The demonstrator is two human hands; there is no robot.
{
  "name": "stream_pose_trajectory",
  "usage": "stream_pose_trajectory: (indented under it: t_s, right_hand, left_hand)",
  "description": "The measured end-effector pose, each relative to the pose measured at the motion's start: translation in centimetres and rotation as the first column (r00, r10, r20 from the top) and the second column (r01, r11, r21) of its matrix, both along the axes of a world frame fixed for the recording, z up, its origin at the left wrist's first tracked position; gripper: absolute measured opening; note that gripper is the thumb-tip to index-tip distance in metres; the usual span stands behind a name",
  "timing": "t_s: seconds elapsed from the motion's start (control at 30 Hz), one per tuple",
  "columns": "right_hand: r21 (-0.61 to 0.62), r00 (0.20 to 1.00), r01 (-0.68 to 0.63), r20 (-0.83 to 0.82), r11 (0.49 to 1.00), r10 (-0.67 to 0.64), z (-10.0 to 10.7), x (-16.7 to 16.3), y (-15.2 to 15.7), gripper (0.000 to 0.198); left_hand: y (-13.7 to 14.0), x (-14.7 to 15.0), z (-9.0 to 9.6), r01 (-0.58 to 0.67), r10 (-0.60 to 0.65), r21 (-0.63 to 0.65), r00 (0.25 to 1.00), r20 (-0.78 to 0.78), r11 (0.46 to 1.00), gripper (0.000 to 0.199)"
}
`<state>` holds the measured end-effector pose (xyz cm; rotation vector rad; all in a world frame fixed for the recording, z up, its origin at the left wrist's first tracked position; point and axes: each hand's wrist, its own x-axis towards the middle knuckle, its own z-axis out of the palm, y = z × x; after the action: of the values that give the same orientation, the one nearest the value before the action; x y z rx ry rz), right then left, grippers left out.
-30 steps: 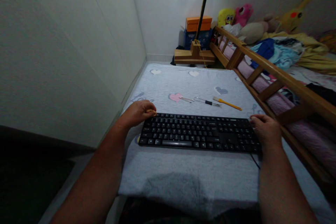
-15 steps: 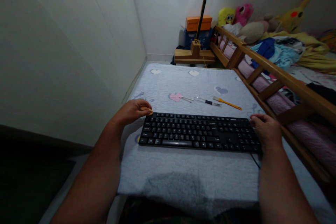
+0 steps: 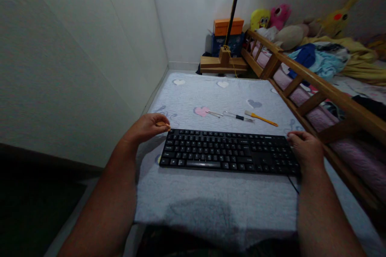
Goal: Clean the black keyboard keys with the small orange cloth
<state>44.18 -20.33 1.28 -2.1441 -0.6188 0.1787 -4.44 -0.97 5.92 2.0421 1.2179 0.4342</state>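
Note:
A black keyboard (image 3: 223, 150) lies flat across the cloth-covered table, its cable coming out near the right front corner. At its far left corner, my left hand (image 3: 149, 126) pinches a small tan-orange piece (image 3: 163, 124), perhaps a cloth or sponge; most of it is hidden by the fingers. My right hand (image 3: 306, 148) is closed on the keyboard's right end, thumb and fingertips at the far right corner. Beyond the keyboard lie some cotton swabs (image 3: 214, 114), a thin metal tool with a black grip (image 3: 239, 117) and a brush with a yellow handle (image 3: 262, 118).
A pale quilted cloth (image 3: 211, 196) with hearts covers the table. Along the right runs a wooden bed rail (image 3: 325, 84), with clothes and plush toys behind it. A wooden stand (image 3: 223, 62) with a dark pole and an orange box (image 3: 228, 26) are at the back. A pale wall rises on the left.
My left hand has slid a little to the left with the tan-orange piece, off the keyboard's far left corner. My right hand and the keyboard have stayed put.

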Motion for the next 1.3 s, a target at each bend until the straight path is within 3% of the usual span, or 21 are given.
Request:
stream_pose_trajectory:
  t_s: [0.23, 0.4, 0.63, 1.07, 1.3]
  right_hand:
    - [0.036, 1.0, -0.015, 0.02, 0.999, 0.014, -0.6, 0.5, 0.0, 0.026]
    - [0.039, 1.0, -0.018, 0.006, 0.999, 0.018, -0.3, 0.3, 0.0, 0.026]
    - [0.029, 0.999, 0.001, -0.047, 1.0, 0.0, 0.3, -0.2, 0.0, 0.028]
    - [0.025, 1.0, 0.007, -0.022, 1.0, -0.006, -0.4, 0.2, 0.0, 0.025]
    - [0.024, 1.0, -0.005, -0.013, 1.0, 0.006, -0.1, 0.0, 0.0, 0.023]
  left_hand:
    - [-0.3, 0.7, 0.1, 0.068, -0.069, -0.007, 0.998, -0.01, 0.998, 0.024]
    - [0.0, 0.2, -0.3, 0.045, -0.046, -0.048, 0.999, -0.015, 0.998, 0.024]
    - [0.1, 0.0, -0.4, 0.015, -0.008, -0.053, 0.993, 0.12, 0.998, 0.028]
    - [-0.3, 0.8, -0.1, -0.061, 0.087, -0.083, 0.927, 0.366, 0.995, 0.039]
    - [-0.6, 1.8, -0.8, -0.061, 0.03, 0.096, 0.953, 0.302, 0.994, 0.027]
